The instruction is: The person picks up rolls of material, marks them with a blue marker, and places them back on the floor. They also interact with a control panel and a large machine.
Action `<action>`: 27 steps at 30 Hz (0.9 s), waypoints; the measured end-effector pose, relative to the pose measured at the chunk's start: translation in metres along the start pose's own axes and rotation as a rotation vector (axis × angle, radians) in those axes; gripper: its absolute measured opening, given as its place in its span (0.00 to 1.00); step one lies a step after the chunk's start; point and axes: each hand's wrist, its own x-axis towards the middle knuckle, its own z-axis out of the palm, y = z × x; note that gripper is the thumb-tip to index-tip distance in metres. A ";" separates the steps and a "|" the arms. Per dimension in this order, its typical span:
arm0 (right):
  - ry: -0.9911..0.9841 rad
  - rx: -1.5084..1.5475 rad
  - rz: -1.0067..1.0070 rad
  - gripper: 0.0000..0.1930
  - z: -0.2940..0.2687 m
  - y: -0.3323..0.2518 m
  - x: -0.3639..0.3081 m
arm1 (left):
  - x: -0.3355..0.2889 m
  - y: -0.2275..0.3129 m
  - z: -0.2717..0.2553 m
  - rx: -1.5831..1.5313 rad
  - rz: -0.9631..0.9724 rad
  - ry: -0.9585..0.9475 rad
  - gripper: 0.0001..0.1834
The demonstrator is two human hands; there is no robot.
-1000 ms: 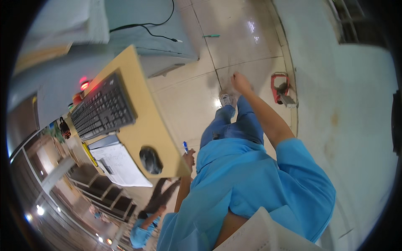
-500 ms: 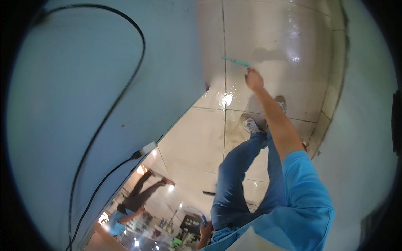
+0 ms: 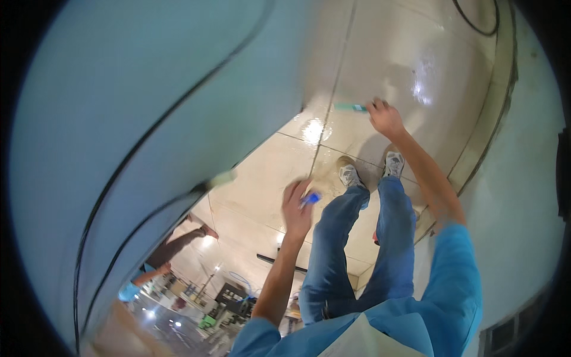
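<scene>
The left hand (image 3: 297,213) curls its fingers around a blue-capped pen (image 3: 311,199), which could slip if that hold loosens. Farther out, the right hand (image 3: 386,119) appears to have its fingers closed on one end of a slim green tool (image 3: 350,107) over the glossy tiled floor (image 3: 250,199); pinched only there, it could swivel or drop. The tool looks straight, paler toward its free end, and blurred.

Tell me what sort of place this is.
Probably a workshop or factory: cluttered equipment toward the lower left, black cables across a pale blue panel, and a shiny tiled floor.
</scene>
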 end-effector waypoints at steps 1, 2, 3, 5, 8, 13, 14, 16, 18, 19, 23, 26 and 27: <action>-0.045 0.013 -0.083 0.15 -0.049 -0.013 -0.014 | 0.013 0.036 -0.003 0.058 0.155 0.029 0.21; -0.055 -0.023 -0.188 0.14 -0.105 -0.029 -0.030 | 0.020 0.072 -0.007 0.088 0.241 0.028 0.23; -0.059 -0.049 -0.280 0.14 -0.159 -0.045 -0.043 | 0.024 0.108 -0.011 0.129 0.322 0.074 0.26; -0.148 0.003 -0.347 0.16 -0.274 -0.086 -0.059 | 0.008 0.176 -0.038 0.127 0.386 0.049 0.29; -0.139 0.331 -0.106 0.21 -0.428 -0.165 -0.064 | -0.060 0.260 -0.096 -0.270 0.168 -0.083 0.31; -0.008 0.606 -0.343 0.27 -0.610 -0.299 -0.069 | -0.181 0.357 -0.196 -0.662 0.025 0.276 0.28; 0.038 0.620 -0.445 0.28 -0.634 -0.322 -0.070 | -0.193 0.362 -0.223 -0.618 -0.031 0.292 0.27; -0.033 0.785 -0.386 0.27 -0.676 -0.369 -0.075 | -0.219 0.376 -0.274 -0.601 0.159 0.457 0.29; 0.073 0.770 -0.490 0.26 -0.719 -0.410 -0.073 | -0.242 0.389 -0.321 -0.764 0.243 0.479 0.31; 0.147 0.804 -0.487 0.26 -0.740 -0.430 -0.070 | -0.250 0.396 -0.342 -0.858 0.323 0.505 0.31; 0.586 0.910 -0.635 0.25 -0.809 -0.505 -0.032 | -0.299 0.386 -0.394 -0.932 0.597 0.729 0.30; 0.847 0.720 -0.679 0.25 -0.844 -0.550 0.009 | -0.330 0.334 -0.399 -0.839 0.601 0.763 0.27; 0.869 0.702 -0.640 0.23 -0.848 -0.560 0.015 | -0.341 0.309 -0.395 -0.843 0.583 0.765 0.27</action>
